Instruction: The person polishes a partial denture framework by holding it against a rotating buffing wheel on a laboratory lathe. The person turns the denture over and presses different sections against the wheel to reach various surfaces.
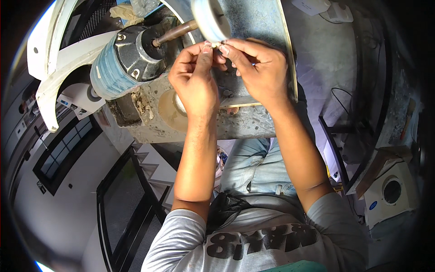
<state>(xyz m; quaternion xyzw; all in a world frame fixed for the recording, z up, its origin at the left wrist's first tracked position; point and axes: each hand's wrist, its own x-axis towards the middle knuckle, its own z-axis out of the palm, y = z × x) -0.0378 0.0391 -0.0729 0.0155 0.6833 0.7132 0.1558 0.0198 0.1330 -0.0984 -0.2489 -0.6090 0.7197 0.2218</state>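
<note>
A small pale, yellowish-white piece (215, 45) is pinched between the fingertips of both hands, just under the rim of a round whitish wheel (210, 22). My left hand (196, 81) grips it from the left, thumb on top and fingers curled. From the other side my right hand (263, 70) closes thumb and forefinger on it. The fingers hide much of the piece, so its exact kind cannot be made out. Whether it touches the wheel is unclear. The wheel sits on a brown threaded shaft (177, 32) coming out of a blue and black motor (129, 61).
A curved white guard (74, 59) arches left of the motor. Behind the wheel is a grey-blue speckled tray (258, 27) with a pale rim. The worn, stained bench edge (240, 127) lies below my wrists. A white box-shaped device (389, 192) stands at the lower right.
</note>
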